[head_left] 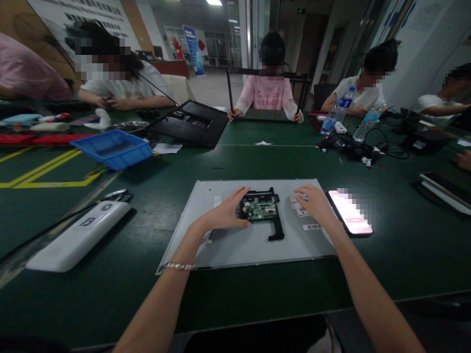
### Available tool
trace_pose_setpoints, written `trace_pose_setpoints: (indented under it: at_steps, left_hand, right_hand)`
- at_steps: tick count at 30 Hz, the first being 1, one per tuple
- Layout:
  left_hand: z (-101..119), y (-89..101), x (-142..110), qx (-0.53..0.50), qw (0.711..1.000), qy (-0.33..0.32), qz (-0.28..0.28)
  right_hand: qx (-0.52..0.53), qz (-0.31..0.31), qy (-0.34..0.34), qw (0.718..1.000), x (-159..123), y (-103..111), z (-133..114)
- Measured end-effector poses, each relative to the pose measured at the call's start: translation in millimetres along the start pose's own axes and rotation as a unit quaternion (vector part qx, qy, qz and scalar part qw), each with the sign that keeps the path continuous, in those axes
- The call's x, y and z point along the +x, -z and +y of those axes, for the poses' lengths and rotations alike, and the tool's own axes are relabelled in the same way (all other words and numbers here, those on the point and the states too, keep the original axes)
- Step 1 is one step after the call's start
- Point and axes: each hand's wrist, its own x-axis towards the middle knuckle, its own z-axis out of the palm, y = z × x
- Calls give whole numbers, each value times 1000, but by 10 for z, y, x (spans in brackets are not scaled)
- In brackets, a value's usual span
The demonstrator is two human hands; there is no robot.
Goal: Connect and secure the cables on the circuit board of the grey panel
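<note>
A flat light-grey panel (pixel 235 252), which looks like the back of a display, lies on the table in front of me. On it sits a green circuit board (pixel 260 211) in a black plastic bracket (pixel 278 228) with an arm reaching toward me. My left hand (pixel 228 211) spans the left end of the board, fingers at its far edge and thumb at its near edge. My right hand (pixel 315 202) is open over the panel's right part, fingers apart and curved, beside white labels (pixel 302 212). Whether its fingertips touch the panel is unclear.
Right of the panel lies a lit phone (pixel 350 212); left is a white elongated device (pixel 79 238) with a cable. Farther back are a blue tray (pixel 114 149), a black casing (pixel 191 122), bottles (pixel 368 122) and tangled cables. Across the table a person holds a black frame (pixel 230 90).
</note>
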Motion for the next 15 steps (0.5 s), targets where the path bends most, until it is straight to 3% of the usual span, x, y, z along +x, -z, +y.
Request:
trace_pose_setpoints:
  at_steps: [5,15]
  left_hand:
    - [-19,-4,-5,-2,1000,-5,5]
    - [-69,1,-10,-14,1000,-5,3]
  right_hand:
    - [3,-45,9,999,-12,-23,-6]
    - [38,-34,-12,999,1,-53,5]
